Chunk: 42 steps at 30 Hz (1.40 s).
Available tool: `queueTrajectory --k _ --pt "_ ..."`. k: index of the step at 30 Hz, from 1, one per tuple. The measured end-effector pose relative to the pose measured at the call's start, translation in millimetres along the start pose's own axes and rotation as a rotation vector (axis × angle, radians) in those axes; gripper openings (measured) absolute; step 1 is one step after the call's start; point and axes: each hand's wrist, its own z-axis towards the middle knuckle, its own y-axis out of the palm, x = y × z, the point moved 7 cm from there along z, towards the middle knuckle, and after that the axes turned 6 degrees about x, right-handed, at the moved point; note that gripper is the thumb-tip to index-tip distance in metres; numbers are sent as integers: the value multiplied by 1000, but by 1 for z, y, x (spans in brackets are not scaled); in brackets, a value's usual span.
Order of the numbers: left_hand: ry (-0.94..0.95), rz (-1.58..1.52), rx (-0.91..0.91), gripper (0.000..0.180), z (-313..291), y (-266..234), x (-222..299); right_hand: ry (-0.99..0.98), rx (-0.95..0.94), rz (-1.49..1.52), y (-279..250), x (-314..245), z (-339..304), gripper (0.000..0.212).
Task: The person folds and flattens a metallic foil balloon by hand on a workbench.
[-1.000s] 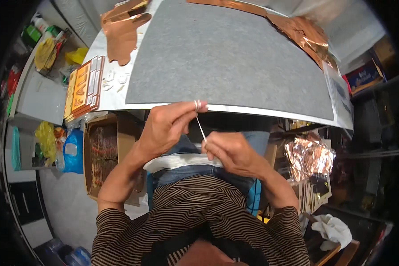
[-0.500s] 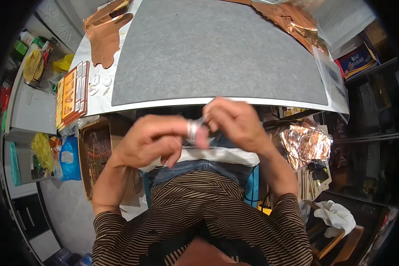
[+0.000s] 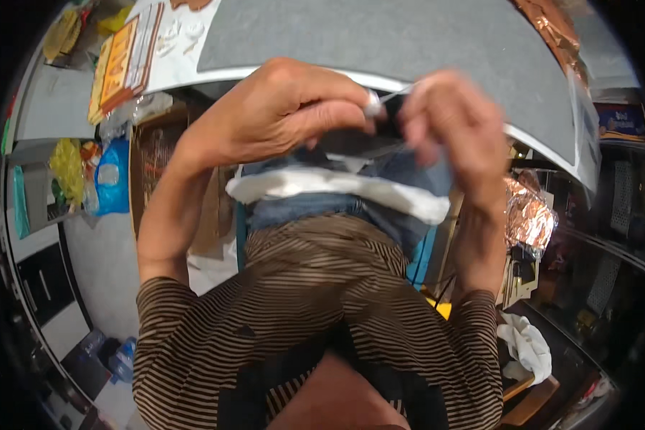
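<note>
A thin white strip [image 3: 373, 104] is wound about the index fingertip of my left hand [image 3: 283, 111], and the thumb presses in close beneath that finger. From there a narrow pale strand stretches to my right hand [image 3: 455, 118], whose curled fingers pull on it; motion smears them. Whether the strip is tape or thread, I cannot tell. Both hands are raised in front of the table's near edge. Below them, a rolled white cloth [image 3: 337, 185] lies across my lap over blue jeans.
A grey mat [image 3: 380, 43] covers the table [image 3: 175, 75]. Orange-brown flat boxes [image 3: 122, 64] lie at its left, copper foil [image 3: 552, 32] at its far right. Beside my legs stand a cardboard box [image 3: 142, 143] and more crumpled copper foil [image 3: 529, 218]. A white rag [image 3: 527, 347] hangs lower right.
Both hands have moved up and farther apart, the right one outward. The left thumb has come up against the wrapped finger, and the strand now stretches longer. The view has tilted down.
</note>
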Motion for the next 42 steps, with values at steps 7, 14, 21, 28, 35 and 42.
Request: queueTrajectory --k 7,14,21,28,35,42 --pt "-43 -8 280 39 -1 -18 -5 -58 -313 -185 39 24 -7 24" --pt "-66 -724 420 44 -15 -11 14 11 -176 -168 28 39 2 26" --pt "-91 -516 -89 50 -9 8 11 -75 -60 17 -6 9 15 25" --pt "-241 -106 -30 26 1 8 -13 11 -47 25 0 9 0 29" --pt "-62 -158 277 30 -3 6 -9 53 -191 -177 26 23 -8 26" --pt "-158 -662 131 33 -8 27 -8 44 -159 -259 22 36 -4 23"
